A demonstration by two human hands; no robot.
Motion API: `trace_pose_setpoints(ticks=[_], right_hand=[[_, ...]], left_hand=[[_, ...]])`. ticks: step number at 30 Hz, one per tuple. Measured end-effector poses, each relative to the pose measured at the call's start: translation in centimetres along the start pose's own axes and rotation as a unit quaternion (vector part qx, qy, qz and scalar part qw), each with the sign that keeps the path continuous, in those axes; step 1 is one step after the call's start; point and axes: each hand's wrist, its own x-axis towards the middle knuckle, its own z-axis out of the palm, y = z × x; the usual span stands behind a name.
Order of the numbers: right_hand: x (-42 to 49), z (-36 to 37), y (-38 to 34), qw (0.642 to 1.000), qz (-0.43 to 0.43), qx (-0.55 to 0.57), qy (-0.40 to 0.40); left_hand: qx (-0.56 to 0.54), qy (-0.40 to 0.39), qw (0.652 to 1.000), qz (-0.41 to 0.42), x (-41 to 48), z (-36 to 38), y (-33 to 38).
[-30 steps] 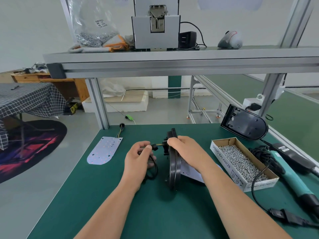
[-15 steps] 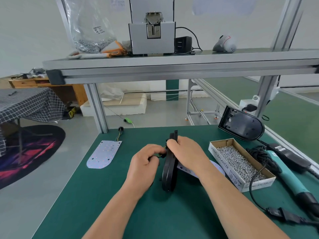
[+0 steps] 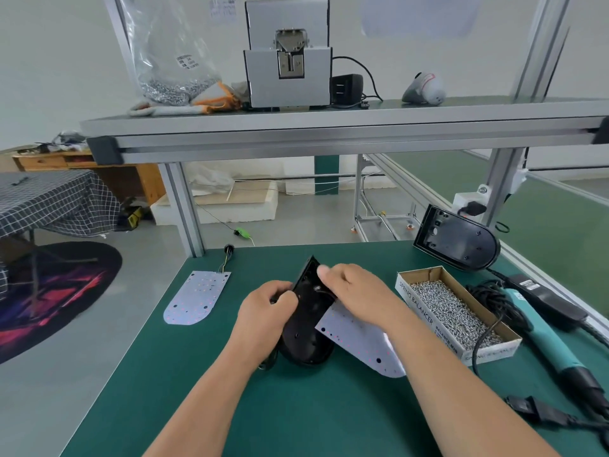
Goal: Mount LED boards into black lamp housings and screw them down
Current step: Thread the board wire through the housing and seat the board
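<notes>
A black lamp housing (image 3: 308,328) stands tilted on the green mat at the centre, its open side turned to the right. My left hand (image 3: 267,311) grips its left edge and the black cable there. My right hand (image 3: 356,291) holds the housing's upper right rim, fingers curled over it. A white LED board (image 3: 361,341) lies slanted under my right wrist, its top edge against the housing. A second LED board (image 3: 196,298) with short wires lies flat at the left. Another black housing (image 3: 461,242) leans at the back right.
A cardboard box of screws (image 3: 458,311) sits right of my right arm. A teal electric screwdriver (image 3: 540,331) with black cables lies at the right edge. The aluminium frame post (image 3: 184,209) rises at the back left; a shelf (image 3: 329,127) spans overhead.
The housing has tipped from standing on edge to leaning left, showing its inside. The LED board under my right hand has come more into view. Both hands stayed on the housing.
</notes>
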Motion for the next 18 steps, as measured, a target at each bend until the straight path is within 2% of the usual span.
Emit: trace_pose_setpoints(ticks=[8,10,13,16,18], right_hand=[[-2.0,-2.7,5.0,0.982,0.078,-0.165,-0.041],[-2.6,-3.2,5.6,0.989,0.089,-0.110,-0.039],[-3.5,-4.2,5.9,0.994,0.097,0.039,-0.035],[-4.2,-4.9,6.2,0.958,0.150,0.244,-0.012],[-4.6,-4.8,6.3,0.926,0.171,0.337,0.011]], left_hand=[[-0.002,0.010,0.999,-0.032,-0.2,0.7,-0.4],[-0.008,0.015,0.999,-0.033,0.0,1.2,-0.7],[-0.010,0.030,0.999,-0.013,-0.3,2.2,-0.4],[-0.030,0.034,0.999,0.002,-0.9,3.5,0.2],[-0.055,0.035,0.998,-0.007,-1.2,4.2,0.4]])
